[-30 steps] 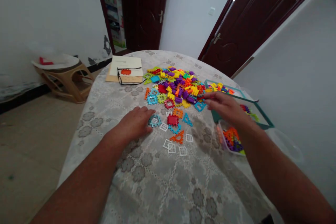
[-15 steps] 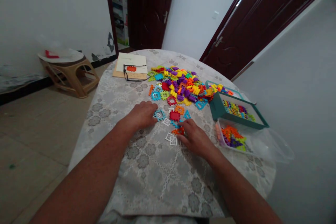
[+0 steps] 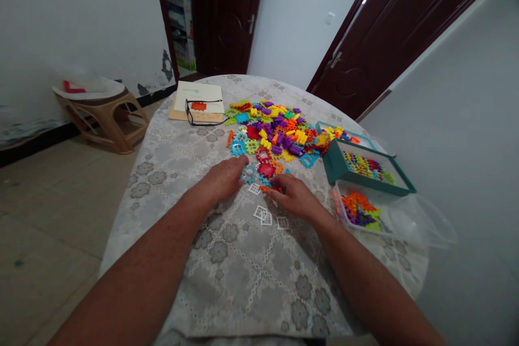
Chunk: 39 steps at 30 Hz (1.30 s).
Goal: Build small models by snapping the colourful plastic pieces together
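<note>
My left hand (image 3: pixel 227 177) lies low on the table, finger and thumb apart against the left edge of a light-blue square frame piece (image 3: pixel 248 166). My right hand (image 3: pixel 295 194) curls its fingers and thumb around an orange plastic piece (image 3: pixel 264 190), partly covered by the hand. Between the hands lie a red square piece (image 3: pixel 266 170) and a blue toothed piece (image 3: pixel 264 180). Nearer to me are white window lattices, one (image 3: pixel 254 188) between the hands, others (image 3: pixel 266 219) below, and one (image 3: pixel 283 223) beneath my right wrist.
A heap of colourful building pieces (image 3: pixel 279 127) covers the middle of the table. Glasses (image 3: pixel 206 123) rest on papers (image 3: pixel 198 90) at left. At right stand a green box (image 3: pixel 333 165) and a clear tub (image 3: pixel 344 220) of pieces. A stool (image 3: pixel 117 130) stands beyond.
My right hand has moved forward and left with the orange piece. The red square and nearby pieces have shifted toward the heap. My left hand has moved slightly forward and right beside the blue frame.
</note>
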### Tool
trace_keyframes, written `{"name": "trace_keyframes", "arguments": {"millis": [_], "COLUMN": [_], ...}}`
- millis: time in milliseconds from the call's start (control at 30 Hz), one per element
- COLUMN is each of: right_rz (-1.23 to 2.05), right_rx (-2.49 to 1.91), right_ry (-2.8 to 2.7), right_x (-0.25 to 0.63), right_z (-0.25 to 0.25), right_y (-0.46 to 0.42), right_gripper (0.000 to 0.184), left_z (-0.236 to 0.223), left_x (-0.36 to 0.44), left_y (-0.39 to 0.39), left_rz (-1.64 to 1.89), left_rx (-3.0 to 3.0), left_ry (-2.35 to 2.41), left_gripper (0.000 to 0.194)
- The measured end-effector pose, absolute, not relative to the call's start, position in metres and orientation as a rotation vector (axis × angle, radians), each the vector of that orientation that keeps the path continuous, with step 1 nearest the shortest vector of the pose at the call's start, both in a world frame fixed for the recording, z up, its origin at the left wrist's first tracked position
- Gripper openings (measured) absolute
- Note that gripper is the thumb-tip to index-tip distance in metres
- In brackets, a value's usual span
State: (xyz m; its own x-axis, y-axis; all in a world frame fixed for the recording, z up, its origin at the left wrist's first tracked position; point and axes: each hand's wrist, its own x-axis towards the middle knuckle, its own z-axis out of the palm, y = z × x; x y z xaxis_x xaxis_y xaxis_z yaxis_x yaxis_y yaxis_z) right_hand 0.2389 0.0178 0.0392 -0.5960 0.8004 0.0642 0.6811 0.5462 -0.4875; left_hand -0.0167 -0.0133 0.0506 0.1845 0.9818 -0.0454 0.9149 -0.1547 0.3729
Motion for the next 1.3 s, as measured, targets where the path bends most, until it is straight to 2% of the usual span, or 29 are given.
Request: {"name": "trace_keyframes", "arguments": {"millis": [100,233,400,533,633,767,833,967,1033,1167,1300], "right_rz": [0.528,0.286,0.220,0.222,0.265,0.395,0.421,0.458,0.463,0.266,0.132], "right_rx": [-1.213,-1.108,-1.122,-1.118,-1.068,-0.969,-0.927,-0.821,-0.808,-1.007,-1.191], "right_ry": [-2.434,-2.382,-2.423,-2.276,-2.117,-2.179,-2.271,-2.382,-2.349,-2.154,-2.211], "right_x": [0.234,0.225,0.221,0.226,0.227,0.222,0.217,0.212,0.214,0.226,0.239], "right_z": [0.040,0.030,0.014,0.012,0.015,0.017,0.017,0.017,0.016,0.010,0.002], "right_y": [0.027,0.037,0.043,0.044,0.039,0.027,0.022,0.018,0.022,0.038,0.054], "right_gripper": [0.021,0.040,0.023,0.028,0.029,0.027,0.028,0.033,0.034,0.033,0.033], "left_z": [0.047,0.045,0.044,0.044,0.045,0.041,0.038,0.037,0.040,0.047,0.048], "left_x": [-0.019,-0.020,-0.019,-0.016,-0.013,-0.011,-0.012,-0.015,-0.016,-0.017,-0.016], "left_y": [-0.013,-0.012,-0.010,-0.009,-0.010,-0.009,-0.008,-0.006,-0.007,-0.009,-0.010], "left_rz": [0.380,0.457,0.419,0.424,0.482,0.531,0.559,0.529,0.503,0.442,0.414], "left_rx": [2.158,2.140,2.169,2.244,2.236,2.162,2.180,2.273,2.286,2.252,2.223], "left_ry": [1.744,1.713,1.693,1.629,1.614,1.632,1.614,1.583,1.578,1.602,1.621], "left_gripper": [0.053,0.050,0.031,0.018,0.022,0.047,0.051,0.024,0.017,0.013,0.014]}}
